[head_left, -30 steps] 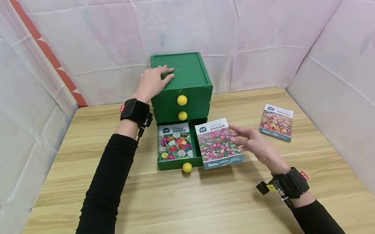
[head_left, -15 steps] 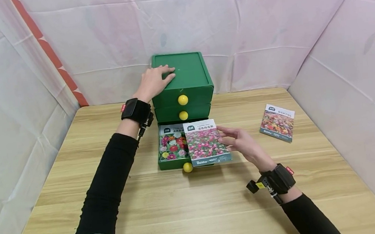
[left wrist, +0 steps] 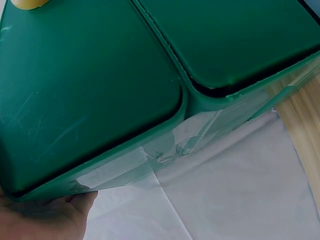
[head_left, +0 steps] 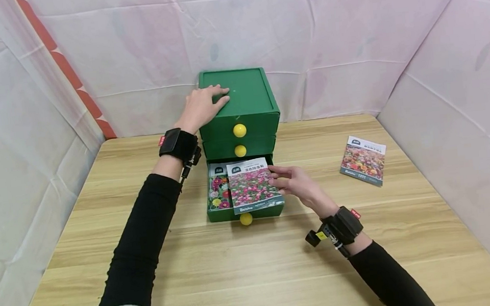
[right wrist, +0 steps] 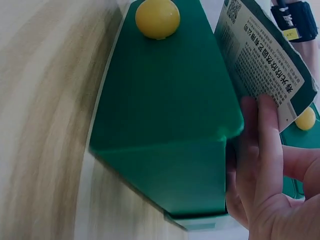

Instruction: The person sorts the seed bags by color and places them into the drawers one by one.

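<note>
The right hand (head_left: 294, 185) pinches a seed packet (head_left: 254, 185) by its right edge, fingers under it and thumb on top; in the right wrist view the fingers (right wrist: 260, 150) press against the printed back of the packet (right wrist: 265, 55). The packet, pink flowers on its face, hangs tilted over the open bottom drawer (head_left: 272, 210) of the green drawer chest (head_left: 249, 103), covering most of the drawer's right part and jutting a little past its front wall. Another seed packet (head_left: 217, 190) (mixed red, white and yellow blooms) lies flat inside that drawer, its right part hidden under the held one. The drawer's yellow knob (head_left: 246, 219) sticks out just below the held packet's lower edge.

The left hand (head_left: 201, 105) rests flat on the chest's top, on its left half, fingers stretched out and holding nothing; the left wrist view shows only the heel of the hand (left wrist: 45, 220) against the chest's edge. The two upper drawers of the chest are closed, each with a yellow knob (head_left: 239, 130).

Well to the right of the chest, a third seed packet (head_left: 363, 160) lies flat on the wooden table (head_left: 256, 270). Pale cloth walls (head_left: 349, 39) stand behind and beside the chest.
</note>
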